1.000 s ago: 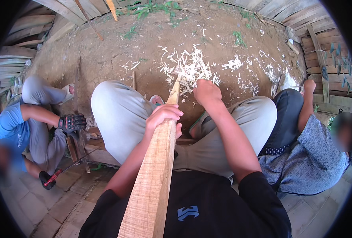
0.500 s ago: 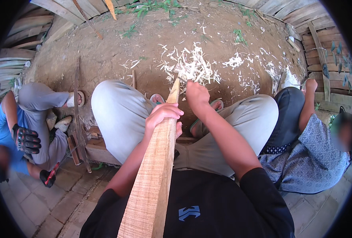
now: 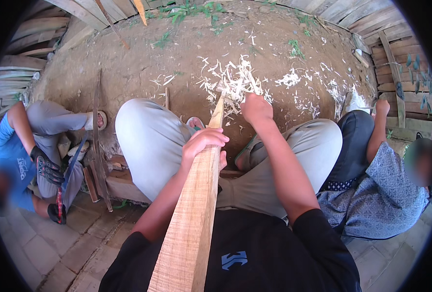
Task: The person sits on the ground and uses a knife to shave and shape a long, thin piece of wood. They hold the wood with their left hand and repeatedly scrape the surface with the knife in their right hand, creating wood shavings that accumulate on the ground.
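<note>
A long, squared piece of pale wood runs from my chest out between my knees, narrowing to a shaved point at its far end. My left hand is wrapped over it just behind the tapered part. To the right of the point, my right hand is closed in a fist around a knife, which the fingers hide almost wholly. That fist is a little apart from the wood. Pale wood shavings lie heaped on the dirt beyond the tip.
At left sits a person in blue with black gloves, holding a long-bladed tool with a red handle. Another person sits close on my right. An upright thin plank stands beside my left knee. Wooden slat walls border the dirt ground.
My right fist has moved right and slightly nearer, away from the wood's tip. My left hand keeps its hold. The left co-worker's gloved hand has come down to the tool.
</note>
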{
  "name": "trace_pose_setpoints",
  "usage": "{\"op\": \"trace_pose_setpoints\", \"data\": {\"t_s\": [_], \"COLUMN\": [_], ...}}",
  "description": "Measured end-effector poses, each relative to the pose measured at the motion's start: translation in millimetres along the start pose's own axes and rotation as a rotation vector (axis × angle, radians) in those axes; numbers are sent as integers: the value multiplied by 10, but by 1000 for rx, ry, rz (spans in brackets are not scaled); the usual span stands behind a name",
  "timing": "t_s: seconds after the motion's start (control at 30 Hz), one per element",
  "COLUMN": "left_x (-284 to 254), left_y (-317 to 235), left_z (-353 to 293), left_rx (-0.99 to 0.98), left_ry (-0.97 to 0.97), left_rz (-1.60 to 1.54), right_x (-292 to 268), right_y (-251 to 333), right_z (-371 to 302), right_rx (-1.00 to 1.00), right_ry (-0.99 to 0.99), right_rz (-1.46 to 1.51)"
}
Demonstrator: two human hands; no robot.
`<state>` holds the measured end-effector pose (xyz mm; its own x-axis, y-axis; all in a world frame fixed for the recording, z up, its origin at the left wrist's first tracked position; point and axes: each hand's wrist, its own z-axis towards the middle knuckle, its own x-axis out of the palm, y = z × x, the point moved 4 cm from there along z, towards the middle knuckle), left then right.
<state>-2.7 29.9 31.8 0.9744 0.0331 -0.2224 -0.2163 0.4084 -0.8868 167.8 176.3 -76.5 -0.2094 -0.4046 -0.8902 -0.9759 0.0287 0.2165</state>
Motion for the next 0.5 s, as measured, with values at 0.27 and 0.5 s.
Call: {"op": "trace_pose_setpoints", "data": {"t_s": [0.27,0.5], "left_x": [4,-5], "left_y": [19,26], "left_z": [8,36], "left_rx": [13,5], "left_ry": [29,55], "left_rz": [-24,-9], "right_x": [-122,445], "right_y": [165,125], "right_z": [-91,160], "right_rx": [-40,-53], "right_ry": [-25,-20], "right_rz": [-92,-180]}}
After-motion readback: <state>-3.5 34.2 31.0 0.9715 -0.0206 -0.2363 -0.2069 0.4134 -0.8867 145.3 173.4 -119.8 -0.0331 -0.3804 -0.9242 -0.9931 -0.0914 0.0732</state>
